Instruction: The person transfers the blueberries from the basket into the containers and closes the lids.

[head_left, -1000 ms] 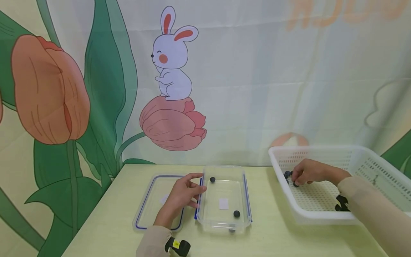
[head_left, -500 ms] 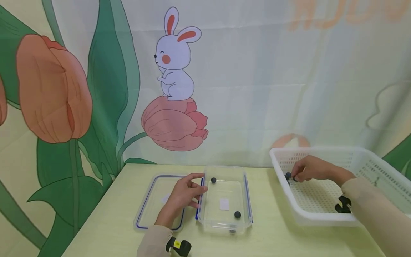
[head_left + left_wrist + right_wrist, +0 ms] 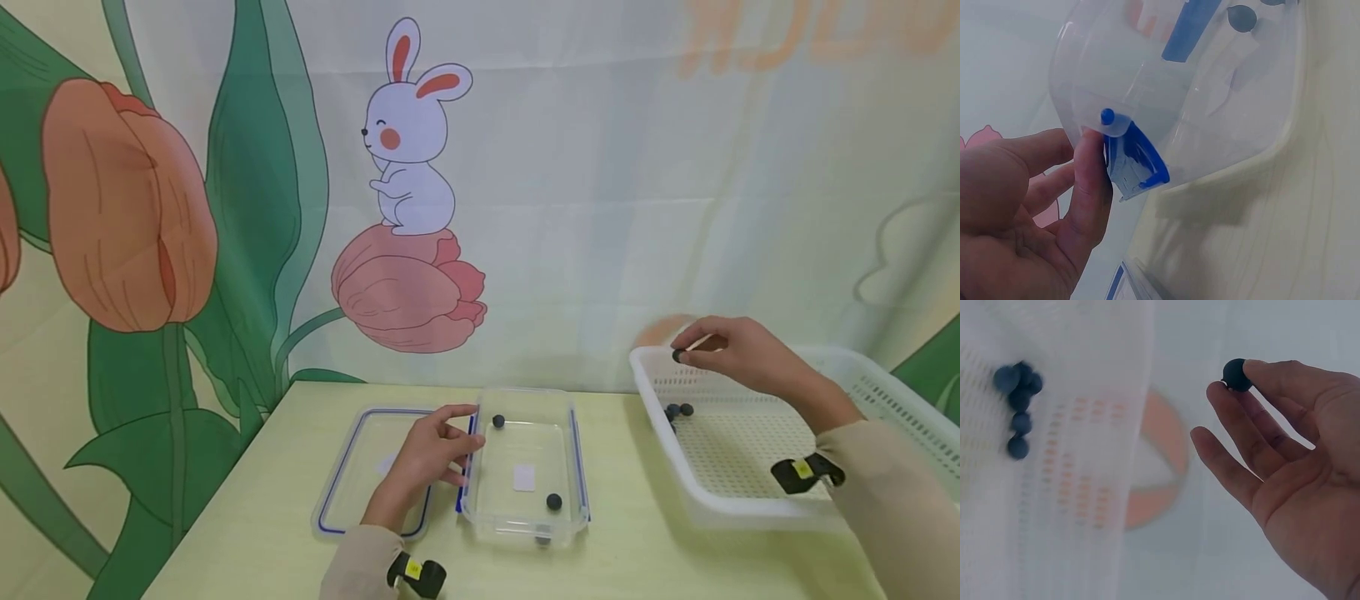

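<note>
My right hand (image 3: pixel 750 357) is raised over the white perforated basket (image 3: pixel 678 479), pinching a blueberry (image 3: pixel 1237 375) between thumb and fingertips. Below it, several more blueberries (image 3: pixel 1019 400) lie clustered at the basket's left side. My left hand (image 3: pixel 420 458) touches the left wall of a clear plastic food container (image 3: pixel 525 527), its fingers relaxed beside a blue latch (image 3: pixel 1135 153). Inside the container, one blueberry (image 3: pixel 498 421) lies at the far left and another blueberry (image 3: pixel 553 502) at the near right. A dark shape just below that one, seen through the near wall, may be its refraction.
A clear lid (image 3: pixel 341 487) with a blue seal lies left of the container, partly under my left forearm. A pale yellow table (image 3: pixel 622 558) carries everything. Behind it hangs a printed cloth (image 3: pixel 570 208) with a rabbit and tulips.
My right hand has gone from the basket's bottom, among the blueberries, up to the height of its far rim, lifting one blueberry. My left hand and the container have stayed in place.
</note>
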A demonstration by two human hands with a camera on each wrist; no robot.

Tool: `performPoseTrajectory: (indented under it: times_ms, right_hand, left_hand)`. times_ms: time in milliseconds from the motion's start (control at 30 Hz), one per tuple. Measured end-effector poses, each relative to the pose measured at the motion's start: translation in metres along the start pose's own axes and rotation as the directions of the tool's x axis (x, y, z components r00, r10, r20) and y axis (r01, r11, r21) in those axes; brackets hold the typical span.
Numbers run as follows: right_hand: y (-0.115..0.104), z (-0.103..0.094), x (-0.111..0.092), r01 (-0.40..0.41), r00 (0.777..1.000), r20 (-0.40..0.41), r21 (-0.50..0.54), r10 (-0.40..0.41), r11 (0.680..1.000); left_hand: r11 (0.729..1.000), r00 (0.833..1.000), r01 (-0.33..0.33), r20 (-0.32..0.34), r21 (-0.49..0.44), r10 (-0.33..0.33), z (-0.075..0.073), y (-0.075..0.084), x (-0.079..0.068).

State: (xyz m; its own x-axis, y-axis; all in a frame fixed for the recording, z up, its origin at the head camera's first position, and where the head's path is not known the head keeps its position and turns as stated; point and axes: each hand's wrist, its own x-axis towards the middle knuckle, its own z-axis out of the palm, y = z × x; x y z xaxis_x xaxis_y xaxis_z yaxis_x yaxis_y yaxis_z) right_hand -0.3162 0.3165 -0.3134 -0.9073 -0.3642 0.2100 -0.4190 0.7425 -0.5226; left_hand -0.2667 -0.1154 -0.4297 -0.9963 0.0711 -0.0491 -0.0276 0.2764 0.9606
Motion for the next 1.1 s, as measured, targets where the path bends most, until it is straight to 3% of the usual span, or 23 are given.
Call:
performPoseTrajectory:
  times_ms: [267, 467, 767, 1100]
  right_hand:
    - [-0.038, 0.007, -0.011, 0.09, 0.993, -0.081, 0.068, -0.084, 0.994]
    - [-0.061, 0.026, -0.015, 0.247, 0.968, -0.099, 0.214, -0.23, 0.945]
    - [-0.087, 0.059, -0.016, 0.159, 0.987, -0.059, 0.238, -0.149, 0.958]
    - [-0.101, 0.09, -0.016, 0.157, 0.987, -0.024, 0.348, -0.159, 0.924]
  left_hand:
    - [1.0, 1.0, -0.002, 0.003, -0.001, 0.002, -0.001, 0.0, 0.001]
    - [1.0, 1.0, -0.003, 0.004, 0.001, 0.003, 0.0, 0.001, 0.0]
    - [1.0, 1.0, 0.005, -0.003, 0.0, -0.005, 0.0, 0.002, 0.0]
    - [1.0, 1.0, 0.004, -0.001, -0.001, -0.004, 0.001, 0.001, 0.0]
